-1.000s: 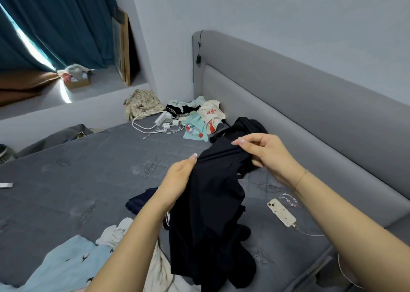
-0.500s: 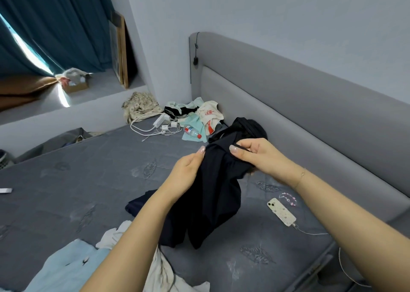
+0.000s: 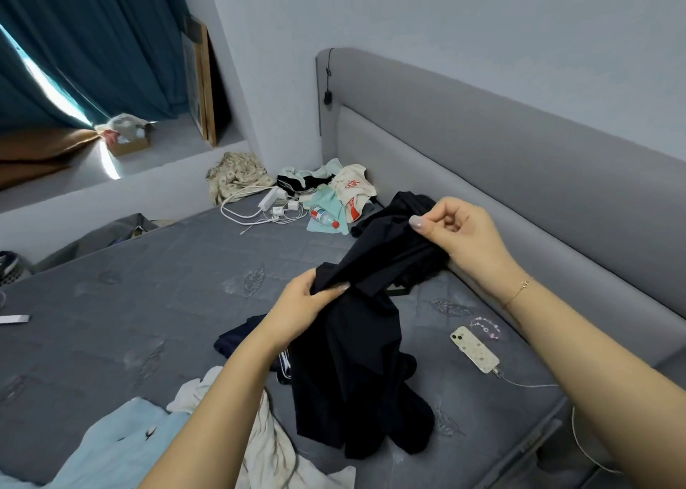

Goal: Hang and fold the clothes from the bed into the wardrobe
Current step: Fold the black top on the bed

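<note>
Black garment [image 3: 356, 358] matt soft cloth; bed [image 3: 148, 303] quilted grey fabric w/ stitched leaves; headboard [image 3: 519, 176] smooth upholstery.

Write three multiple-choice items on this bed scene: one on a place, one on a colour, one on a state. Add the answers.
1. Where does the phone lie?
A. on the mattress, right of the black garment
B. on the window ledge
C. in the left hand

2. What colour is the held garment?
A. white
B. black
C. red

3. How is the garment held?
A. one hand only
B. it lies untouched
C. both hands grip it

Answers: 1 A, it rests on the grey mattress. 2 B, the cloth is black. 3 C, the left hand and right hand each pinch it.
</note>
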`<state>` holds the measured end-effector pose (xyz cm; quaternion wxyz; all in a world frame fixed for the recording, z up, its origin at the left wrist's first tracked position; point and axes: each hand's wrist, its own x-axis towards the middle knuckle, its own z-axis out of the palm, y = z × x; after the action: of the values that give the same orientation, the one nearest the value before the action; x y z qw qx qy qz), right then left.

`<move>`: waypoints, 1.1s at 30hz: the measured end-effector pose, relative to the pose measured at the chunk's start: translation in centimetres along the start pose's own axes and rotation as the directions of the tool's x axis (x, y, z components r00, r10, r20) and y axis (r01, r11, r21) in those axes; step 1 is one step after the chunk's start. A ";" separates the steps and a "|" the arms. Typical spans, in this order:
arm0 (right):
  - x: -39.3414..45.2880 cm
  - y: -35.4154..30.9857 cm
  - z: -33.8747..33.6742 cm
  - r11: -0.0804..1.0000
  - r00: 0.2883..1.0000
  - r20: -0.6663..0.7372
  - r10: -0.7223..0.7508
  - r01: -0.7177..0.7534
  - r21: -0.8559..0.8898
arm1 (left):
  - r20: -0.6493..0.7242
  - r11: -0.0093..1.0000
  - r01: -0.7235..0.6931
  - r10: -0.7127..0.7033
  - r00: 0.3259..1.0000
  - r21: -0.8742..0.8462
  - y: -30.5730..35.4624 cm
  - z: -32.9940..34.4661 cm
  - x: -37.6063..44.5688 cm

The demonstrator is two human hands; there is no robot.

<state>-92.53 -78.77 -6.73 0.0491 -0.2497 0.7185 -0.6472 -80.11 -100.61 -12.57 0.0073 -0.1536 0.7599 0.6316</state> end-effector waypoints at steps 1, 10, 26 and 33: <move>0.0 0.1 -0.1 1.000 1.000 -0.009 -0.008 0.008 0.021 | -0.001 1.000 0.004 -0.004 1.000 -0.009 -0.1 0.0 0.1; -1.7 1.5 0.3 0.985 0.979 0.203 0.015 -0.049 0.164 | 0.042 0.955 0.102 -0.093 0.995 -0.280 0.5 0.4 0.3; 0.9 0.8 0.0 0.993 0.944 -0.317 0.088 -0.110 -0.051 | 0.195 0.990 0.092 -0.069 0.978 -0.110 1.7 -1.4 -0.1; 0.3 0.4 3.1 0.523 0.747 0.173 0.641 -0.591 0.614 | 0.068 0.986 0.139 -0.133 0.989 -0.088 1.7 -1.6 0.4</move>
<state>-91.67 -81.66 -7.49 0.3291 0.0769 0.4983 -0.7984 -80.61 -102.00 -10.69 0.0669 -0.1855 0.7171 0.6685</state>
